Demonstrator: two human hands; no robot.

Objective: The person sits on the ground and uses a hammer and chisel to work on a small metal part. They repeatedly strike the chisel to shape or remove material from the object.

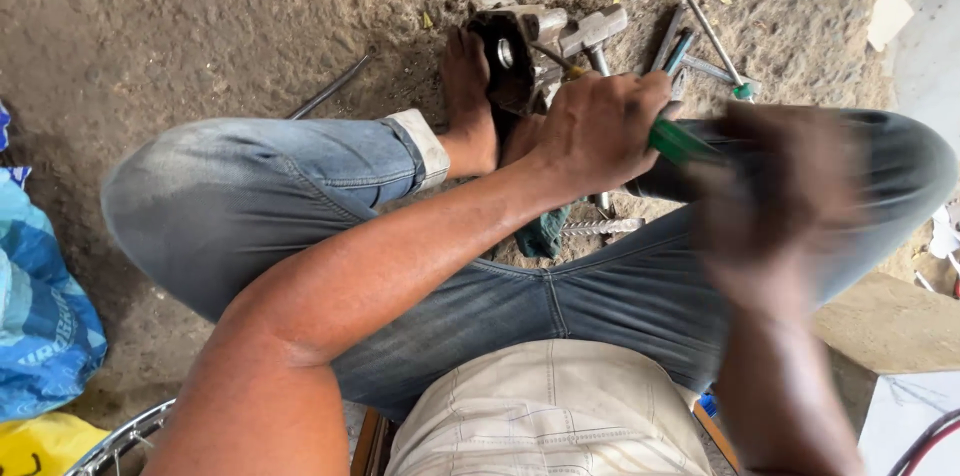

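A green-handled screwdriver (672, 139) was clamped in the fist of the left hand (595, 131), its tip pointing at a dark metal part (510, 61) that lay on the dirt under a bare foot (468, 101). The right hand (775, 201) hung just behind the handle's end, too blurred to tell its grip. Hammers (590, 31) and steel rods (700, 21) lay on the ground (200, 26) just past the part

Two hands show, the left hand (597, 126) and the right hand (775, 198), plus one green-handled screwdriver (678, 141), one dark metal housing (510, 61), one hammer (592, 33) and one blue bag (40, 306).
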